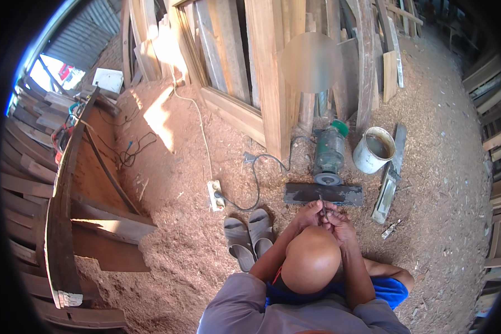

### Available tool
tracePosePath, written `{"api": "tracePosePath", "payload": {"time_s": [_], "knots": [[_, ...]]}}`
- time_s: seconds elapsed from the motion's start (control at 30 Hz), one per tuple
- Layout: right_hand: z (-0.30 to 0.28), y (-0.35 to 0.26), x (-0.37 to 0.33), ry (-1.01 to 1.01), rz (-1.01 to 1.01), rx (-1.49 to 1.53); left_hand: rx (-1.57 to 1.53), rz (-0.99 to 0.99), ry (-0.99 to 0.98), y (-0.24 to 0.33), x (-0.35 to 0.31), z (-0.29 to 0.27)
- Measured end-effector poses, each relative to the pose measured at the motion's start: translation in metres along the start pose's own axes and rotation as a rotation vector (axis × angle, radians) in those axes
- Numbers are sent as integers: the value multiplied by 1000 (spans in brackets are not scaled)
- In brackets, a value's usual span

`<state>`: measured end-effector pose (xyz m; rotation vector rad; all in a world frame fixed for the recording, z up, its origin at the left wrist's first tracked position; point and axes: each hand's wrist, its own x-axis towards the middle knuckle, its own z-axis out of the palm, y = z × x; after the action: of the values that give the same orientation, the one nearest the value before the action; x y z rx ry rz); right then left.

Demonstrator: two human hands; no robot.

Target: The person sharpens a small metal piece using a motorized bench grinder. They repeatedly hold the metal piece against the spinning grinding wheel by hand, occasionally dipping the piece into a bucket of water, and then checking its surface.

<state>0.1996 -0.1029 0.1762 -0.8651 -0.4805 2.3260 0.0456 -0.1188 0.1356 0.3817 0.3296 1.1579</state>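
Close together in front of my raised knee, my left hand and my right hand are closed around a thin dark strip. Its narrow end points up and away from me; my fingers cover the rest, so its exact kind does not show. Just beyond my fingers, a dark flat board lies crosswise on the ground. A green-grey electric grinder rests behind it, its round disc facing me at the board's far edge. Whether the disc is spinning cannot be made out.
A white bucket of murky liquid stands right of the grinder, beside a long wooden piece. Left are a power strip, its cords and grey sandals. Timber and a wooden frame lean at the back; sawdust covers the ground.
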Motion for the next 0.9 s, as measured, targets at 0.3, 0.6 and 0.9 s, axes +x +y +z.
{"api": "tracePosePath", "payload": {"time_s": [0.3,0.6,0.9], "knots": [[5,-2,-4,-17,-39,-16,14,9,2,3,-1,2],[4,-1,-4,-63,13,7,-3,87,39,5,-3,-4],[-4,2,-8,-54,-14,-69,-22,65,8,-1,-6,2]]}}
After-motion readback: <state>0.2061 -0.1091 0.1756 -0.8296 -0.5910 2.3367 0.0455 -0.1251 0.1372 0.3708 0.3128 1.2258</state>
